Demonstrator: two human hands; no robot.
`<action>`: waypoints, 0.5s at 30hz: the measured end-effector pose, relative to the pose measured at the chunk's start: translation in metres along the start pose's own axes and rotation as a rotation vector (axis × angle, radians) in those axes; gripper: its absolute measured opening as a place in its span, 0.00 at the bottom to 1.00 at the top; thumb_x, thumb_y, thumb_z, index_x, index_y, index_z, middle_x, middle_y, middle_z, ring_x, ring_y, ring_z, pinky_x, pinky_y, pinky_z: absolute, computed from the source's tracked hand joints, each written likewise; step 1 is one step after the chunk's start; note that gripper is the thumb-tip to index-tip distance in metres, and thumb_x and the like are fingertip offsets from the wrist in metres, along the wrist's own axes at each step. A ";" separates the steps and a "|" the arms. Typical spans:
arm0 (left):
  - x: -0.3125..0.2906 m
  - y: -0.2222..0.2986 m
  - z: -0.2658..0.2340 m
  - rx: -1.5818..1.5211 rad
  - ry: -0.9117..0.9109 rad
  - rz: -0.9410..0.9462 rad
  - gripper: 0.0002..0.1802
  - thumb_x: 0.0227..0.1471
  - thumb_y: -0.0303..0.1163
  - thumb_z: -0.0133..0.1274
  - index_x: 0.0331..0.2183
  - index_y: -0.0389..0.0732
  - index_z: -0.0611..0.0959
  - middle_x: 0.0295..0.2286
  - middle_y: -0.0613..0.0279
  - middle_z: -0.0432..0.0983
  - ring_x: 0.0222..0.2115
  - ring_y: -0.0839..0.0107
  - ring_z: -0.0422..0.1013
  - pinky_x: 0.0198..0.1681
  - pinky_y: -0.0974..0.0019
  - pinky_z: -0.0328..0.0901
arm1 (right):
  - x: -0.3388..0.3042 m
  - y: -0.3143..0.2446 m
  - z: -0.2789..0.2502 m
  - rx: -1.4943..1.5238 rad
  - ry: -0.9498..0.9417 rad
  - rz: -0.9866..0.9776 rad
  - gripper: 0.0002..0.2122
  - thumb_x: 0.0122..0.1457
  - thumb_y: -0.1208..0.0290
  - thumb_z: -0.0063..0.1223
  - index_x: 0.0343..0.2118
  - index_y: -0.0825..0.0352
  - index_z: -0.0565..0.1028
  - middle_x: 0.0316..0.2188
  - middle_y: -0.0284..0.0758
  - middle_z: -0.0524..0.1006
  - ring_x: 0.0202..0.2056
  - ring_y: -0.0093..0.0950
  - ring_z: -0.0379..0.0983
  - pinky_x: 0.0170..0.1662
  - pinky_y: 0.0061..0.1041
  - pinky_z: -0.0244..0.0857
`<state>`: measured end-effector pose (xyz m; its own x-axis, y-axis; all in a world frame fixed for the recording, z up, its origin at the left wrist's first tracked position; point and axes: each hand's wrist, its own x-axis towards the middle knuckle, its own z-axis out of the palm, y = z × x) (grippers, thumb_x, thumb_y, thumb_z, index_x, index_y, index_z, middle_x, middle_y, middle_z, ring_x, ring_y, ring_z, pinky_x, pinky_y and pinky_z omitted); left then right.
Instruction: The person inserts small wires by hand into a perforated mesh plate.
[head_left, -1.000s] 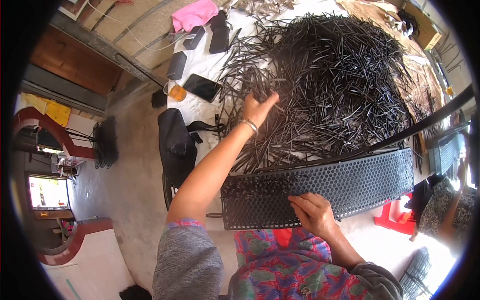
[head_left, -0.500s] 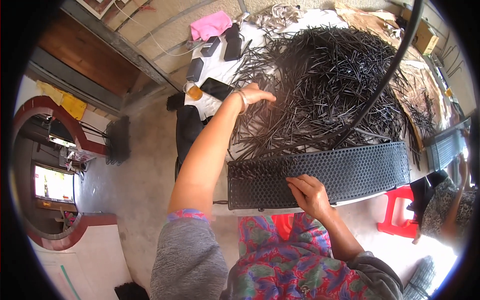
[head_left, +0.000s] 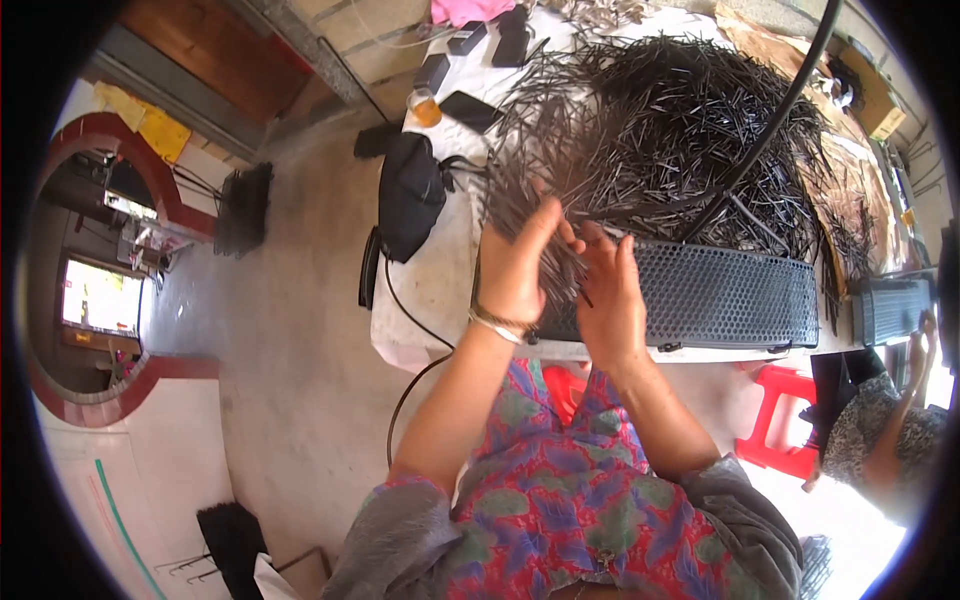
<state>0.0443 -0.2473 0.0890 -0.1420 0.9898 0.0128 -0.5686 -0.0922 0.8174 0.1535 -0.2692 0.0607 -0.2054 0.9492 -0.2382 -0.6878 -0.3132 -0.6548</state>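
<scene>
My left hand (head_left: pixel 518 268) holds a loose bunch of thin black sticks (head_left: pixel 564 272) above the perforated black tray (head_left: pixel 735 295), its thumb laid over them. Beside the ends of the bunch, my right hand (head_left: pixel 610 297) is raised with fingers stretched and apart, the palm turned toward the sticks. The tray lies along the table's near edge, its left part hidden behind my hands. A large heap of the same black sticks (head_left: pixel 690 130) covers the table beyond the tray.
A black bag (head_left: pixel 410 190), a phone (head_left: pixel 470 112) and a jar of amber liquid (head_left: pixel 424 107) stand at the table's left. A black rod (head_left: pixel 775 120) slants over the heap. At right are a red stool (head_left: pixel 775 420) and another person's arm (head_left: pixel 905 410) by a second tray (head_left: pixel 888 308).
My left hand has come back from the heap with a bunch of sticks. My right hand has lifted off the tray and opened beside it. The view has shifted.
</scene>
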 end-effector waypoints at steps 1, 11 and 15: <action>-0.014 -0.009 -0.002 0.049 0.028 0.087 0.20 0.52 0.28 0.54 0.46 0.34 0.68 0.28 0.64 0.72 0.25 0.76 0.70 0.29 0.69 0.69 | -0.004 0.007 0.001 0.106 0.021 0.108 0.30 0.62 0.47 0.34 0.57 0.70 0.58 0.47 0.34 0.69 0.53 0.29 0.60 0.57 0.33 0.51; -0.101 -0.052 -0.032 0.237 0.143 0.137 0.07 0.50 0.25 0.55 0.34 0.35 0.77 0.28 0.68 0.74 0.29 0.82 0.69 0.33 0.75 0.64 | -0.065 0.058 -0.008 0.104 0.065 0.121 0.21 0.65 0.57 0.33 0.51 0.69 0.67 0.47 0.35 0.70 0.49 0.27 0.65 0.54 0.25 0.57; -0.133 -0.054 -0.043 0.003 0.123 -0.231 0.06 0.52 0.28 0.52 0.31 0.36 0.77 0.25 0.67 0.73 0.25 0.79 0.68 0.29 0.75 0.63 | -0.086 0.051 -0.050 -0.194 -0.021 0.201 0.19 0.64 0.58 0.38 0.46 0.71 0.69 0.39 0.33 0.72 0.39 0.25 0.68 0.44 0.27 0.62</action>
<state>0.0585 -0.3784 0.0185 -0.1061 0.9639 -0.2442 -0.5954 0.1351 0.7920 0.1710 -0.3681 0.0114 -0.3401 0.8672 -0.3637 -0.4861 -0.4932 -0.7214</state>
